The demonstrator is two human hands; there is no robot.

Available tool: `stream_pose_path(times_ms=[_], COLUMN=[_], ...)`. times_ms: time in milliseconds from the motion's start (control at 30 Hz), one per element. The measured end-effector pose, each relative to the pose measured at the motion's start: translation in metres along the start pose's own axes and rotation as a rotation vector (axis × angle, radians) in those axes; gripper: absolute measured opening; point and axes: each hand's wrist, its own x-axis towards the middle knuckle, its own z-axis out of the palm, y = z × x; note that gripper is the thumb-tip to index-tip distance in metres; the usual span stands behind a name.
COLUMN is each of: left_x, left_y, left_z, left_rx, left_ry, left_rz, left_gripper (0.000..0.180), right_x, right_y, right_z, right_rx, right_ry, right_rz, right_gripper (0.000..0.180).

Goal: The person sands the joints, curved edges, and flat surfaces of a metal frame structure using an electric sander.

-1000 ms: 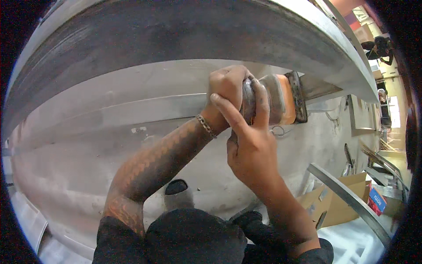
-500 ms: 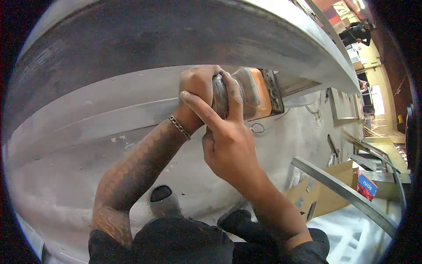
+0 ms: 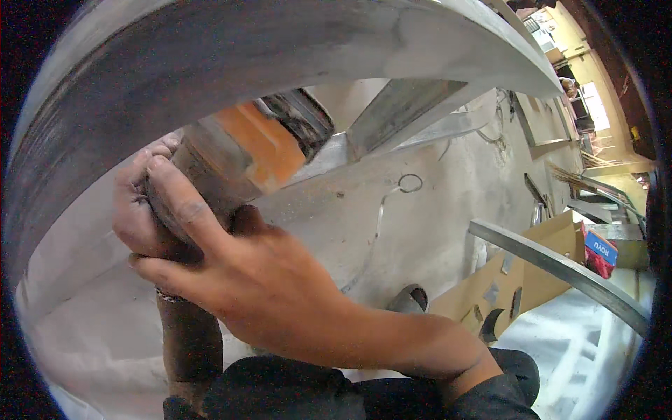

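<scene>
An orange and grey power sander [image 3: 262, 143] with a dark, worn end is held at a tilt against the underside of a large curved grey panel [image 3: 280, 49]. My left hand [image 3: 136, 220] is closed around the sander's grey end, its fingers partly hidden behind the tool and my other hand. Across the top of that same end lies my right hand [image 3: 259, 276], gripping it with one finger stretched along the body and another over my left hand. A chain bracelet [image 3: 171, 297] circles my left wrist. The sander's working face cannot be seen.
A grey metal bar [image 3: 560, 266] juts in at the right above an opened cardboard box [image 3: 518, 280]. Beside it sits a blue and red package [image 3: 600, 253]. A thin cable [image 3: 381, 217] with a loop lies on the dusty floor. Metal frames [image 3: 546, 115] stand farther right.
Both hands and the sander have swept left along the curved panel, and the tool has tilted. My view has shifted; a person standing at the far right has left it.
</scene>
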Motion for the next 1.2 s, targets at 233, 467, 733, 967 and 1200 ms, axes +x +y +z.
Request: stream_pose_path(times_ms=[233,467,733,967,1200], left_x=[0.016,0.015,0.004,-0.008,-0.003], left_y=[-0.002,-0.018,-0.025,-0.039,-0.05], left_z=[-0.006,0.016,0.05,0.07,0.068], left_rx=[-0.153,-0.267,-0.56,-0.195,-0.178], left_ry=[-0.069,-0.097,-0.154,-0.287,-0.452], left_rz=[-0.081,-0.16,-0.525,-0.394,-0.385], left_gripper=[0.02,0.014,0.018,0.019,0.026], right_x=[0.003,-0.001,-0.015,-0.031,-0.039], right_y=[-0.005,0.004,0.022,0.037,0.044], right_z=[-0.006,-0.008,-0.013,-0.014,-0.006], right_rx=[0.036,-0.002,-0.035,-0.025,0.014], right_ry=[-0.156,-0.085,-0.069,-0.04,0.049], right_rz=[0.083,0.137,0.262,0.32,0.351], right_gripper=[0.034,0.035,0.035,0.034,0.035])
